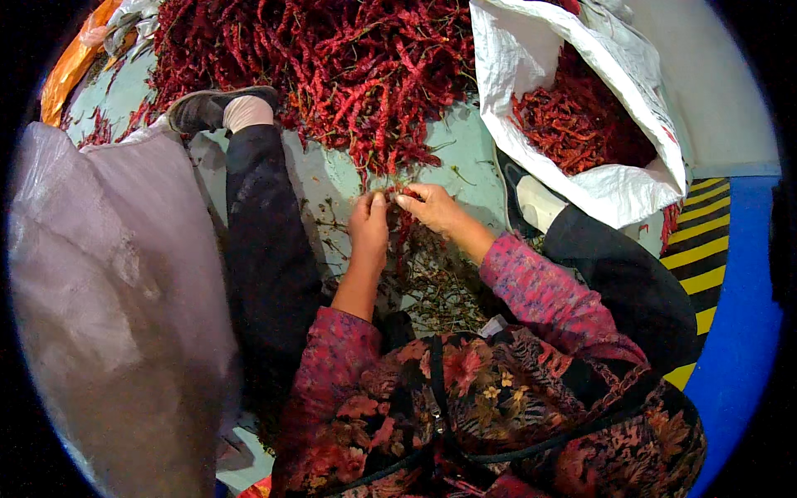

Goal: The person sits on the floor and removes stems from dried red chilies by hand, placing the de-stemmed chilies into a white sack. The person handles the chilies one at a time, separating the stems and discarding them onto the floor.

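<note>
My left hand (368, 231) and my right hand (436, 210) meet in front of me, thumbs and fingers pinched on a dried red chili pepper (391, 189). The fingers cover much of it, so I cannot tell whether there are several. Just beyond my fingertips spreads a large heap of dried red chilies (324, 62), many with stems. Under and behind my hands, plucked-looking stems (445, 289) lie scattered between my legs. At the far right an open white woven sack (629, 193) holds loose red chilies (560, 134).
A large pale translucent sack (112, 299) fills the left side beside my leg. My shoes (196, 111) rest on the pale green floor (324, 168), one on each side. Yellow-black floor striping (700, 246) and a blue strip (753, 286) run along the right. An orange bag (75, 65) lies far left.
</note>
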A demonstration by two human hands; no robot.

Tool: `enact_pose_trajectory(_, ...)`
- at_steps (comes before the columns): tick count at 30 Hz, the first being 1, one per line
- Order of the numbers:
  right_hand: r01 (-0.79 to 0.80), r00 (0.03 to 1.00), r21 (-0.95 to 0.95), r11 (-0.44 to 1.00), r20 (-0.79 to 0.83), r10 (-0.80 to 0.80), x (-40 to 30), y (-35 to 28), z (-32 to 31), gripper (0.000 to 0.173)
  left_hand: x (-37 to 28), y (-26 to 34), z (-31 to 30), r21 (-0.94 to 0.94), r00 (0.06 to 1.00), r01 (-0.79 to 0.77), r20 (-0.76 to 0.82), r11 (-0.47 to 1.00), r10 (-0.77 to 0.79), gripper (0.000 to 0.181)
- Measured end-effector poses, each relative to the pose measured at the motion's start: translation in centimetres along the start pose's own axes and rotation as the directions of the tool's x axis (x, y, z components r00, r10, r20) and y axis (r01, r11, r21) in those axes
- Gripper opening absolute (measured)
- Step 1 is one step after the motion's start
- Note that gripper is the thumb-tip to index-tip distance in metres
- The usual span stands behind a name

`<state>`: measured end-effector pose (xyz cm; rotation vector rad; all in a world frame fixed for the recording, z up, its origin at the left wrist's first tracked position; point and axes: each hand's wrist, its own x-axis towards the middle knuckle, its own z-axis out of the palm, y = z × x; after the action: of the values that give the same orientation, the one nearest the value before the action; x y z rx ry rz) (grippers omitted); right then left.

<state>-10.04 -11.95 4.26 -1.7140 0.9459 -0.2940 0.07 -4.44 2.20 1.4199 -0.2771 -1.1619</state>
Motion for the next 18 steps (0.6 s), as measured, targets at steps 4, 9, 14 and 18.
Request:
enact_pose_trajectory(4, -0.001, 0.977, 0.476, 0.88, -0.188, 0.102, -1.3, 1.4, 1.2, 0.02, -0.5, -0.6, 0.8, 0.097, 0.973, -0.039, 0.232, 0.995, 0.016, 0.028)
enact_pose_trajectory(9, -0.173, 0.967, 0.592, 0.787, -0.048, 0.249, -2.1, 0.4, -0.1, 0.018, -0.3, -1.0, 0.1, 0.345, 0.928, -0.273, 0.34, 0.898, 0.151, 0.022)
enact_pose_trajectory(14, -0.149, 0.959, 0.656, 0.74, -0.087, 0.27, -2.5, 0.0, -1.0, 0.033, -1.2, 0.3, 0.8, 0.105, 0.932, 0.012, 0.36, 0.994, -0.049, 0.016)
enact_pose_trajectory(18, -0.078, 0.982, 0.641, 0.763, -0.084, 0.17, -2.5, -0.7, -0.4, 0.039, -1.2, 0.6, 0.8, -0.147, 0.908, 0.165, 0.408, 0.975, -0.092, 0.015)
